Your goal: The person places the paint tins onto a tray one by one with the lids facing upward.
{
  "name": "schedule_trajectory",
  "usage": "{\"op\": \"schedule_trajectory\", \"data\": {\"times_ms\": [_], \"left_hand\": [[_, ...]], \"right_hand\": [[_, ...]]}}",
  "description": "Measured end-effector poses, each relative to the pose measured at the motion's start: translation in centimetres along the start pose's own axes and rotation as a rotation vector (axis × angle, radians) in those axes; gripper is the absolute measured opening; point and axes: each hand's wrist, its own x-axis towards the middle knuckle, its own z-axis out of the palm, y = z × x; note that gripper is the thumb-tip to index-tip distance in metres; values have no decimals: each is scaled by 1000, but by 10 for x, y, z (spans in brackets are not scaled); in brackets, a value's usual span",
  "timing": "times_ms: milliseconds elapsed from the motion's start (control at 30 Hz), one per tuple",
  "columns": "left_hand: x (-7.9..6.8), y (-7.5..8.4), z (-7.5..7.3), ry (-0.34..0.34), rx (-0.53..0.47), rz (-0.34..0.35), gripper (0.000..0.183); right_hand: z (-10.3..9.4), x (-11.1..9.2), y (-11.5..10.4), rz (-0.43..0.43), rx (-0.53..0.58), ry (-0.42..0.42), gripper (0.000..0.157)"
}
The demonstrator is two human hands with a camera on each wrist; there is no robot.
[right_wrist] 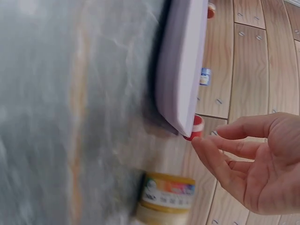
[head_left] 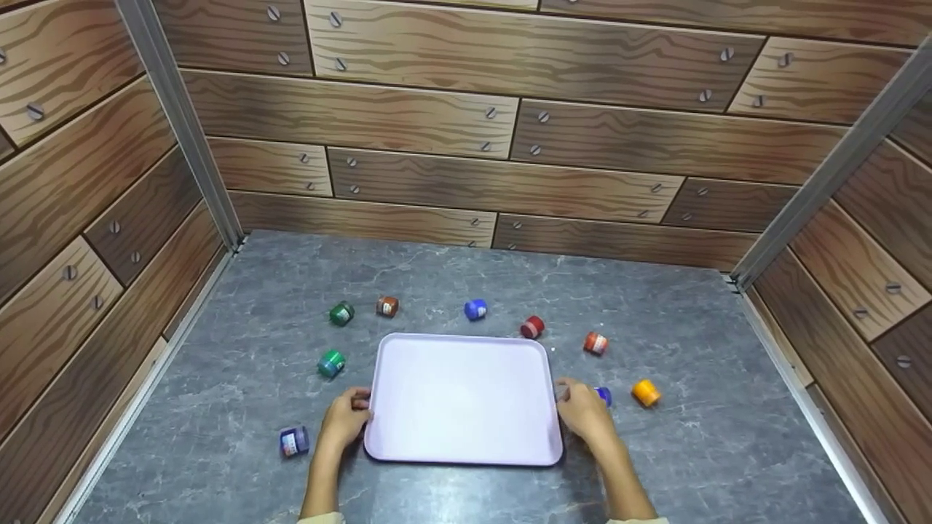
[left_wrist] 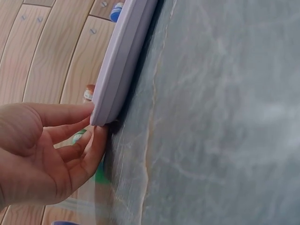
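Observation:
A pale lilac rectangular tray (head_left: 464, 400) lies on the grey marbled surface between the two hands. My left hand (head_left: 346, 418) pinches its left edge, thumb on the rim and fingers beneath, as the left wrist view shows. Beside the right edge is my right hand (head_left: 585, 411). In the right wrist view its fingertips (right_wrist: 199, 145) are close to the tray's rim, thumb and fingers apart; whether they touch it I cannot tell. A blue paint jar (head_left: 603, 396) is partly hidden behind this hand.
Small paint jars are spread around the tray: dark green (head_left: 341, 314), brown (head_left: 387, 306), blue (head_left: 475, 309), red (head_left: 532, 327), orange-red (head_left: 595, 343), yellow (head_left: 646, 393), green (head_left: 331, 363) and purple (head_left: 294, 442). Wood-patterned walls (head_left: 408, 124) enclose the back and sides.

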Motion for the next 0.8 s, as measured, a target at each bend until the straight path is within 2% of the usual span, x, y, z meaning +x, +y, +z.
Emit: {"op": "schedule_trajectory", "data": {"times_ms": [233, 500, 667, 800], "left_hand": [[0, 0, 0, 1, 16, -2, 32], [0, -1, 0, 16, 21, 0, 33], [-1, -1, 0, 15, 16, 1, 33], [-1, 0, 1, 16, 19, 8, 33]], "right_hand": [[-12, -5, 6, -60, 54, 66, 29], [-30, -4, 28, -166, 68, 184, 25], [-41, 2, 45, -151, 65, 230, 25], [-49, 12, 59, -126, 60, 224, 27]]}}
